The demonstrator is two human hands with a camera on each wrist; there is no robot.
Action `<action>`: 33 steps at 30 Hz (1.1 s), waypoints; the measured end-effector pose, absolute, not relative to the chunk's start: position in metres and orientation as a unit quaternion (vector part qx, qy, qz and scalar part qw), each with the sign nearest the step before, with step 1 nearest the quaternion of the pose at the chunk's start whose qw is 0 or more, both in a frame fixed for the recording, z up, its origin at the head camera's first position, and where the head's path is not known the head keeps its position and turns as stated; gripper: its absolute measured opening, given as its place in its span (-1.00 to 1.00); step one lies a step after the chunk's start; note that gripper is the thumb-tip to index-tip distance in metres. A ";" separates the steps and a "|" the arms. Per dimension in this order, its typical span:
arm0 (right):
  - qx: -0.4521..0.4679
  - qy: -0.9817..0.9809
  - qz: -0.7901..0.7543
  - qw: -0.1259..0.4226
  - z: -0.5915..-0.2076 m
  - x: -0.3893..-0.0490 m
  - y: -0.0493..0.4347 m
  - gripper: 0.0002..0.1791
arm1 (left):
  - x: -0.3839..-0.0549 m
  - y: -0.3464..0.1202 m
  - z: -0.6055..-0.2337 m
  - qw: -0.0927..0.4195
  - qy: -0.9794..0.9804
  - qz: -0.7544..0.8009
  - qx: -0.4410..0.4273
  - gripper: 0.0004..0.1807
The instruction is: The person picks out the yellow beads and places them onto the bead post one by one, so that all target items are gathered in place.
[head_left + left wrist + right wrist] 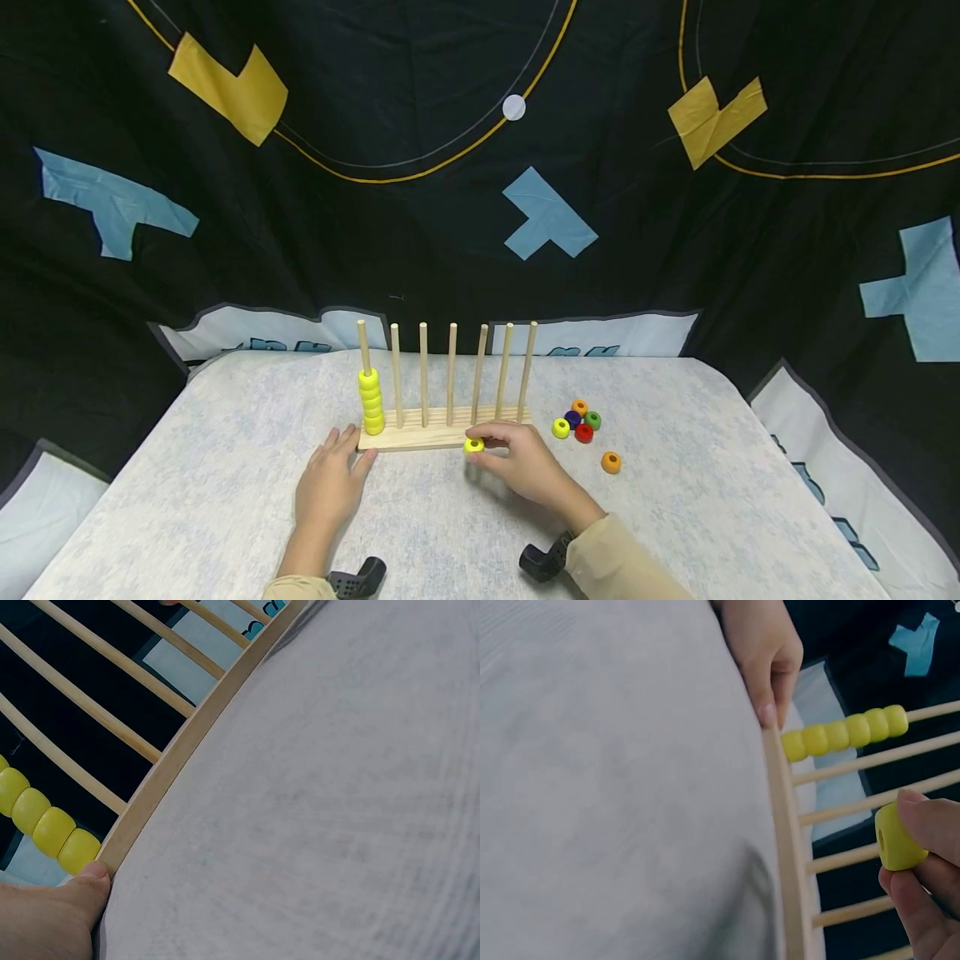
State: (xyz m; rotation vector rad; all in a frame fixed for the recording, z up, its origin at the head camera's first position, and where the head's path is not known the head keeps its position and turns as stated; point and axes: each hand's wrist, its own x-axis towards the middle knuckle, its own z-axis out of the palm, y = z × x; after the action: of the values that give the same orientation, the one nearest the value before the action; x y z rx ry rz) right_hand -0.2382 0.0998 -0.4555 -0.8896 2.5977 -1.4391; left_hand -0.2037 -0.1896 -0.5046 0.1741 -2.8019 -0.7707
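My right hand (pixel 517 454) pinches a yellow bead (pixel 474 446) between thumb and fingers, just in front of the wooden peg rack (pixel 420 437). In the right wrist view the hole of this yellow bead (pixel 898 838) shows on one side. Several upright pegs stand in a row on the rack. The leftmost peg (pixel 363 346) carries a stack of yellow beads (pixel 371 404); the others are bare. My left hand (pixel 330 483) holds the left end of the rack's base, its thumb (pixel 94 881) against the front edge and its fingers by the left side.
To the right of the rack lies a cluster of loose beads: an orange bead (pixel 580 407), a dark blue bead (pixel 573 419), a green bead (pixel 592 420), a red bead (pixel 584 433) and a yellow bead (pixel 560 428). Another orange bead (pixel 611 462) lies apart, nearer the front.
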 end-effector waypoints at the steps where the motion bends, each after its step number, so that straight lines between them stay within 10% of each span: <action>1: -0.290 0.839 -0.461 0.017 -0.453 -0.239 0.097 -0.62 | -0.204 -0.190 -0.504 0.115 -0.956 -0.263 0.059 -0.34; 33: -0.335 0.811 -0.452 -0.161 -0.330 -0.280 0.051 -0.62 | -0.203 -0.191 -0.503 0.109 -0.956 -0.266 0.059 -0.34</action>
State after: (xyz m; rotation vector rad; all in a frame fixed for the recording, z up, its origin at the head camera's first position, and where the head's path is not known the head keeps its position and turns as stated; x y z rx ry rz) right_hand -0.2803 0.0514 -0.3300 -1.1767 2.8458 -1.5880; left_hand -0.2030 -0.1907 -0.5031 0.1736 -2.8100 -0.7827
